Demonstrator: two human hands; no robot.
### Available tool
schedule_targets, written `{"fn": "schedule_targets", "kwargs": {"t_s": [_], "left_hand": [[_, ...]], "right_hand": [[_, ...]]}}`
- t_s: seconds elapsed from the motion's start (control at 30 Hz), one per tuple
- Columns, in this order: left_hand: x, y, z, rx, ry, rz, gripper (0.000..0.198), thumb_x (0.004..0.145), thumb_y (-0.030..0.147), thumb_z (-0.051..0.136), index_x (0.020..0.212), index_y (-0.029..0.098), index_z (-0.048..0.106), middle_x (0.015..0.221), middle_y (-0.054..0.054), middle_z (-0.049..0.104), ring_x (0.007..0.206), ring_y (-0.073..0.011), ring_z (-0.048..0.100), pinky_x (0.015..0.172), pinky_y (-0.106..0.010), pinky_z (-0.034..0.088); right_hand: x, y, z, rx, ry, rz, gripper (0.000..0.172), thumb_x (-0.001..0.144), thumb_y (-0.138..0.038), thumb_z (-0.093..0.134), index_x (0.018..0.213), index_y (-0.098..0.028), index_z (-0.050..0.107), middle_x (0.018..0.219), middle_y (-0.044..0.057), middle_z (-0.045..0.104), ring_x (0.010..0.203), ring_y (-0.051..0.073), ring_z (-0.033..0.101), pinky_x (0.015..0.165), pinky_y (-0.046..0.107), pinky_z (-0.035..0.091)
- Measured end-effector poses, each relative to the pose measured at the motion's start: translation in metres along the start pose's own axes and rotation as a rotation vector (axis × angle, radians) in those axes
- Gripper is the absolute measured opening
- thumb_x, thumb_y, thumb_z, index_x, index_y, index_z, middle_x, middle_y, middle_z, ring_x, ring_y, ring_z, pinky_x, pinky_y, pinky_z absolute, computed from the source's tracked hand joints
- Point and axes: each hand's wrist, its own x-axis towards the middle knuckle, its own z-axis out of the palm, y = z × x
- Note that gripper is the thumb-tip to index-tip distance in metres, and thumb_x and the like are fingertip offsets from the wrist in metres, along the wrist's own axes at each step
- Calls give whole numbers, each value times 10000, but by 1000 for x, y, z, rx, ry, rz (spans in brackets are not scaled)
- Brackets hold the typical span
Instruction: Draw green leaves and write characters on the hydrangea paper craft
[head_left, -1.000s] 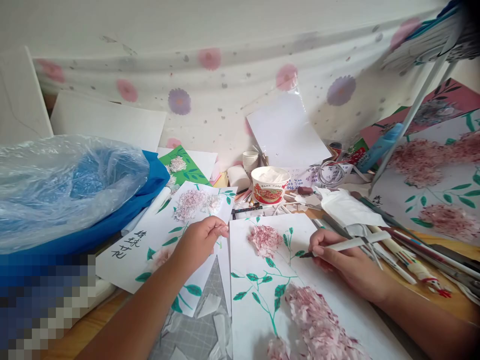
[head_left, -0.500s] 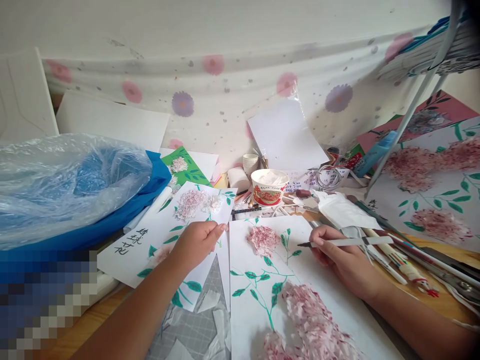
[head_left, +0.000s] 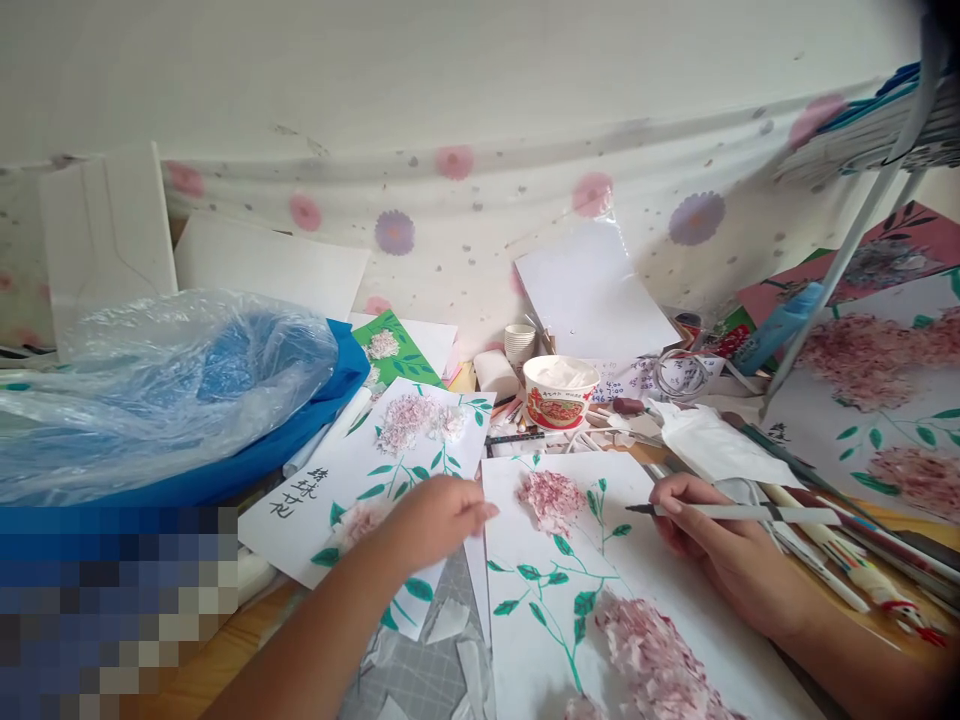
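My right hand [head_left: 720,560] is closed around a brush pen [head_left: 727,512] with a pale barrel. Its dark tip points left over a white sheet [head_left: 675,610], beside painted green leaves [head_left: 592,510]; whether it touches the paper I cannot tell. Raised pink paper flowers [head_left: 551,500] stand out on this sheet. My left hand [head_left: 446,520] has curled fingers, with the fingertips at the sheet's left edge; what they grip, if anything, is hidden. Partly beneath that forearm lies another flower picture [head_left: 300,540] with black brushed characters.
A paper tub [head_left: 559,392] with white contents stands behind the sheet, among pens and scraps. Plastic wrap over blue material [head_left: 225,370] fills the left. Pens and a small doll-like figure [head_left: 892,595] lie at right, near a metal frame [head_left: 847,270]. A grey cutting mat [head_left: 420,670] shows below.
The whole view has shifted, so things appear further right and lower. My left hand has moved slightly right, onto the sheet's edge. My right hand still holds the brush pen over the paper.
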Motion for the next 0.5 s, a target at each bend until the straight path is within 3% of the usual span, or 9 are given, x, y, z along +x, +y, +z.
{"fn": "schedule_targets", "kwargs": {"t_s": [0.1, 0.23, 0.37, 0.5], "left_hand": [[-3, 12, 5, 54, -99, 71, 459, 800, 488, 361, 465, 175, 384, 442, 52, 381, 447, -73, 352, 472, -223, 230], [-12, 31, 11, 94, -134, 170, 465, 797, 480, 392, 478, 159, 281, 444, 53, 249, 443, -66, 246, 450, -237, 164], [-23, 52, 20, 56, -197, 308, 316, 781, 409, 477, 578, 188, 379, 557, 77, 402, 528, -49, 344, 482, -201, 208], [-31, 58, 39, 104, -286, 591, 174, 821, 319, 433, 682, 230, 487, 646, 65, 519, 536, -53, 411, 464, -224, 197]], "right_hand": [[0, 1, 0, -28, -29, 22, 244, 882, -406, 402, 753, -209, 467, 628, -27, 413, 580, 126, 335, 516, 230, 268], [1, 3, 0, -73, -47, 38, 238, 883, -414, 389, 779, -216, 467, 654, -22, 413, 597, 135, 338, 527, 233, 284], [3, 3, 0, -118, -67, 31, 252, 883, -423, 379, 774, -214, 466, 656, -17, 412, 607, 142, 345, 532, 240, 291], [3, 0, 1, -156, -64, 37, 255, 884, -424, 373, 775, -215, 470, 651, -20, 417, 602, 141, 353, 534, 239, 294]]}}
